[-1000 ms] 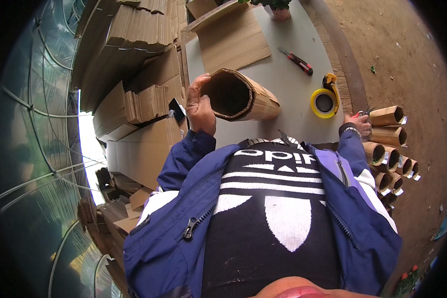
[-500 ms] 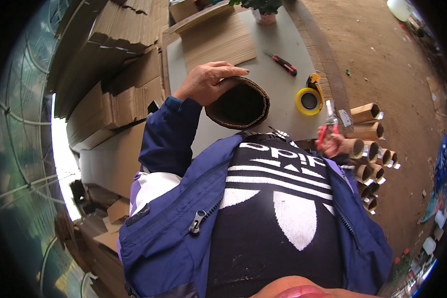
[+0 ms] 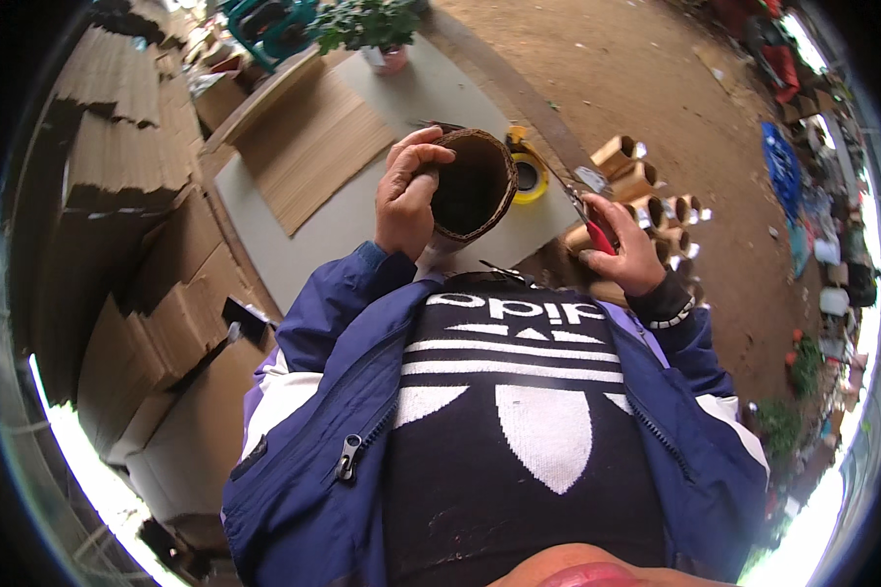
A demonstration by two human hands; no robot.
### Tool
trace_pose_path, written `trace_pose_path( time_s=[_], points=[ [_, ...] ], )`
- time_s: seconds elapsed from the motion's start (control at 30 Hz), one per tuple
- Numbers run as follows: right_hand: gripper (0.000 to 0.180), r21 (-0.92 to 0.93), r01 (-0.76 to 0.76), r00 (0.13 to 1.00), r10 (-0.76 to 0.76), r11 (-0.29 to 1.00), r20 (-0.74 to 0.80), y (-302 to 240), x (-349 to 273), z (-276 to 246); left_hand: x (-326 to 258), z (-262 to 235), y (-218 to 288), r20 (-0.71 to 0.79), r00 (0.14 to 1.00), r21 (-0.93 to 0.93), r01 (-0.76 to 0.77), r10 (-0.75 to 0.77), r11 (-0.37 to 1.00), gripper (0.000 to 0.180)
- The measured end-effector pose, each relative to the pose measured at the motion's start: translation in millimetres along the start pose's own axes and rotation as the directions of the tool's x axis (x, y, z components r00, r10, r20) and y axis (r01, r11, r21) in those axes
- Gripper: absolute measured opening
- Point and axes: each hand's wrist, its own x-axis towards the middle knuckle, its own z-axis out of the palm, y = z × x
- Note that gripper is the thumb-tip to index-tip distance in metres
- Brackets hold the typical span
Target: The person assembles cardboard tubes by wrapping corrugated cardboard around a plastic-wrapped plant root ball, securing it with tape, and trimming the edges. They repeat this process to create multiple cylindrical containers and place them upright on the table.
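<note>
Your left hand (image 3: 408, 201) clamps the rolled cardboard tube (image 3: 472, 186) so its seam cannot spring open, while your right hand (image 3: 625, 249) grips the red-handled cutter (image 3: 589, 217) ready

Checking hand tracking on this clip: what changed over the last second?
The right hand left the finished tubes and took hold of a red-handled cutter, now raised toward the rolled cardboard tube. The left hand shifted its grip to the tube's rim and turned the opening toward the camera. The yellow tape roll and flat cardboard sheet stayed on the table.
</note>
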Motion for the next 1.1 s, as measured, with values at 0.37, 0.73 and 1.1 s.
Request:
trace_pose_path(
  time_s=[0.37,0.73,1.1],
  points=[
    [0.075,-0.563,-0.198,0.971,0.239,0.802,-0.001,-92,-25,-11,-26,30,-4,0.142,0.984,-0.006,-0.105,0.104,0.994,0.027],
    [0.058,-0.713,-0.119,0.993,0.103,0.691,-0.066,-66,-40,-1,-39,30,-6,0.299,0.940,0.027,-0.182,0.165,0.983,0.030],
    [0.060,-0.702,-0.078,0.996,0.027,0.708,-0.083,-55,-34,12,-36,17,-3,0.308,0.944,-0.156,-0.073,0.118,0.985,0.041]
  ],
)
